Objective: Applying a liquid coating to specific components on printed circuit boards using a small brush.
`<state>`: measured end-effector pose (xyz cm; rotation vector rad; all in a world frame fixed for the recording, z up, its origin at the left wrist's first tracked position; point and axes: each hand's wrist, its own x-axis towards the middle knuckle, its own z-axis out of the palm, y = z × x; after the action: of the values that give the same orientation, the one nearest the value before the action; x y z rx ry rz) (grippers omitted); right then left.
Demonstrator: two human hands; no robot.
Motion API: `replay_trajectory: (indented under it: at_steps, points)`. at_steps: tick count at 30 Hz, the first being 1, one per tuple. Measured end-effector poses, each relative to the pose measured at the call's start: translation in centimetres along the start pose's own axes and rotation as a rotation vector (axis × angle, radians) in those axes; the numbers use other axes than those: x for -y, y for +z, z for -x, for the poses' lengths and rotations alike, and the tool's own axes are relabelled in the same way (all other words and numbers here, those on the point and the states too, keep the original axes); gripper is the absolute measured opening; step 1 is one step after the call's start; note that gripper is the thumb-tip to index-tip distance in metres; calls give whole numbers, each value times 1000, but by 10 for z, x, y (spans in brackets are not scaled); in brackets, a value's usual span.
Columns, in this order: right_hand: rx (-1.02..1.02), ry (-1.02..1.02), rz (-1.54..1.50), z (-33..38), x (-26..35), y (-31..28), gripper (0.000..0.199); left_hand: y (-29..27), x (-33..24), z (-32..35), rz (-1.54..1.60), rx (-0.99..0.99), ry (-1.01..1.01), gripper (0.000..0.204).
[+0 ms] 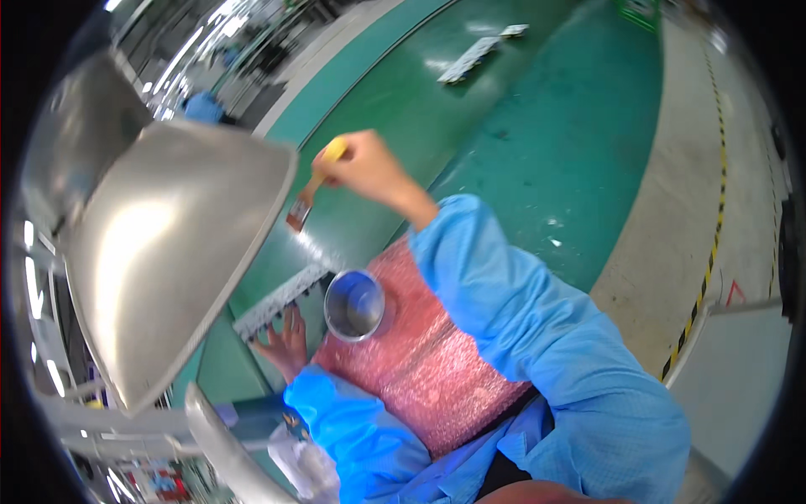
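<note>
My right hand (pixel 365 168) is closed round the handle of a flat paintbrush (pixel 306 204), and a yellow patch shows at the handle's top. The brush's reddish-brown bristles point down over the green table, apart from the parts below. My left hand (pixel 287 343) lies with fingers spread at the near edge of a long, speckled grey-white strip-shaped part (pixel 281 301), its fingertips touching that edge. Right of this hand a round metal cup (pixel 354 307), bluish inside, stands beside the far end of the part, at the edge of pink bubble wrap (pixel 445 378).
A large metal lamp shade (pixel 168 235) hangs close on the left. Further along the green table (pixel 554 151) lie more pale strip-shaped parts (pixel 470 60). At the far right end is a green crate (pixel 640 13). A grey panel (pixel 739 386) stands at my right.
</note>
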<state>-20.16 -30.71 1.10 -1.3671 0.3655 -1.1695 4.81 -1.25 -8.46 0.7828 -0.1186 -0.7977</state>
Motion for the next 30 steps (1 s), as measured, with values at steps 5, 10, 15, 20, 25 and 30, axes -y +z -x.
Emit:
replay_trajectory:
  at_steps: [5,10,15,20,25,30]
  points:
    - [-3,20,-29,9,17,-10,15,19,19,-18,-36,47,-157,70]
    - [-32,-7,-7,13,29,-9,16,33,25,-104,-981,151,-84,23]
    - [4,-60,53,8,23,-17,17,33,15,-97,-1363,70,224,23]
    - [77,-76,226,4,24,-18,28,8,-15,-41,-1296,68,285,27]
    - [184,-50,342,13,36,-5,29,2,-20,6,-1132,8,318,25]
    - [457,-40,465,18,23,25,23,-19,-17,26,-979,-63,409,19]
